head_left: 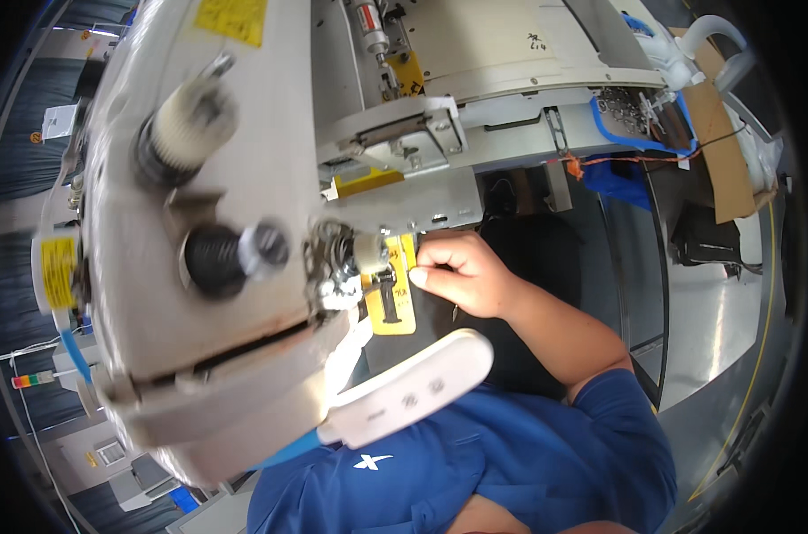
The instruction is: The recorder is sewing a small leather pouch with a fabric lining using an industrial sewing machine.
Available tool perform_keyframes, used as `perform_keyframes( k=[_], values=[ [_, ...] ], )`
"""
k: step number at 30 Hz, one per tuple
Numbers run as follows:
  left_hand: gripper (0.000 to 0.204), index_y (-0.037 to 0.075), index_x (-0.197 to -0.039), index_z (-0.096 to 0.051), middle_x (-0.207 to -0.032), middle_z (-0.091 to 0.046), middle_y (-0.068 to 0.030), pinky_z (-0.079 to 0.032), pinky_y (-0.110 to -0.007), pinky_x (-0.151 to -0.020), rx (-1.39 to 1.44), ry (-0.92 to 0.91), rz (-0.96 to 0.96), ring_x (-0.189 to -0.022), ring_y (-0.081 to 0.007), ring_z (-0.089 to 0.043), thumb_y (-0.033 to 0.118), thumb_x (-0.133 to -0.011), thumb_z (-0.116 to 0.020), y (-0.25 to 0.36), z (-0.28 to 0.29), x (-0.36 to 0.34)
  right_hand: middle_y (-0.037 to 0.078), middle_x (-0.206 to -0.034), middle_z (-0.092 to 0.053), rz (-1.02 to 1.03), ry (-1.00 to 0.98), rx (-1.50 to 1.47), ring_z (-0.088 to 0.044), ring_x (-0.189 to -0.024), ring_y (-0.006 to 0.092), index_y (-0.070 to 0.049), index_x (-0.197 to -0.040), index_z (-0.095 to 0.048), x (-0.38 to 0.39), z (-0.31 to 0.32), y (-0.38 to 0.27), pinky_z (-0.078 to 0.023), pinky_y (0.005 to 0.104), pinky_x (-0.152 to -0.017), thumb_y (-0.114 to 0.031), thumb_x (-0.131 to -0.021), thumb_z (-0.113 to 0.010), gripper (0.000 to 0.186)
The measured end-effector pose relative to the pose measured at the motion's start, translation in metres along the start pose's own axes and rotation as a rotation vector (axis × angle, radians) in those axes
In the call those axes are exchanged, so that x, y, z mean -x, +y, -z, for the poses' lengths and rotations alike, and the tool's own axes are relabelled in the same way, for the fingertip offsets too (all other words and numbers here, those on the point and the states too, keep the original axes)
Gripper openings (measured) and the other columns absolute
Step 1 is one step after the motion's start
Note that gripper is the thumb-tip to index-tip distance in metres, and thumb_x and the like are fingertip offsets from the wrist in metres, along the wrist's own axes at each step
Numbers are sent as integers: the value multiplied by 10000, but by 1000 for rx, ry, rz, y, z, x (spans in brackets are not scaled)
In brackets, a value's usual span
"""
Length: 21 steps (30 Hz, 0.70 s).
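Observation:
My right hand (462,274) is closed at the right edge of a yellow plate (402,316) with a black slot, under the sewing machine's needle assembly (337,267). My thumb and forefinger touch the plate's edge; what they hold, if anything, is too small to make out. The pale machine head (173,329) fills the left of the view, with knobs on it and a white lever (440,383) jutting out below the plate. My left hand is not in view, possibly hidden behind the machine.
A metal feeder frame (511,53) spans the top, with a blue-rimmed tray of small metal pieces (622,116) at its right. An orange cord (635,160), cardboard (715,151) and a black bag (702,236) lie at the right. A signal light (33,379) stands far left.

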<state>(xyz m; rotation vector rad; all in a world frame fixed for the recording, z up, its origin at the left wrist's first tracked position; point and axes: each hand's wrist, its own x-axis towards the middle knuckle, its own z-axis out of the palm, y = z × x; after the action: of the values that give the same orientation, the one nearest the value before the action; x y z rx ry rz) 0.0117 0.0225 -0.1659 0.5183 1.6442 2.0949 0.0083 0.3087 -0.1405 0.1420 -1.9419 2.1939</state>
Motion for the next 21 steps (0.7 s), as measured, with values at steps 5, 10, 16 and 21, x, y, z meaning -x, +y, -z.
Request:
perform_keyframes(
  k=[5,10,16,21],
  values=[
    [249,-63,-1101,-670,-1072,-723,-169,-556,-384,-918,32,98,-50,-1021,-249,-683,153,-978,-655,-23,-31,-54,33,-711,-583,-65,47,-74,-520,-669,83,7,-783,-581,7,-1,-1,-423,291,-615,-85,-929,-667,193],
    [257,-70,-1105,-674,-1070,-726,-174,-553,-391,-940,65,215,-93,-1037,-257,-686,151,-977,-647,-9,-8,-106,99,-1037,-708,-80,316,142,-681,-941,196,31,-1067,-654,21,-15,17,-542,347,-833,-49,-870,-727,225],
    [117,-22,-940,-689,-870,-671,-38,-481,-298,-698,-338,3,6,-771,-132,-584,95,-948,-686,37,-3,-71,28,-711,-608,-139,457,447,-550,-629,92,-5,-789,-641,65,-39,-45,-447,277,-579,-187,-875,-791,250],
    [223,27,-768,-578,-737,-568,7,-401,-279,-620,-447,-233,-30,-693,-91,-488,103,-904,-739,56,-11,-59,-1,-626,-491,-236,330,389,-416,-567,56,-16,-677,-567,86,-60,-51,-351,263,-508,-199,-898,-779,356]
  ],
)
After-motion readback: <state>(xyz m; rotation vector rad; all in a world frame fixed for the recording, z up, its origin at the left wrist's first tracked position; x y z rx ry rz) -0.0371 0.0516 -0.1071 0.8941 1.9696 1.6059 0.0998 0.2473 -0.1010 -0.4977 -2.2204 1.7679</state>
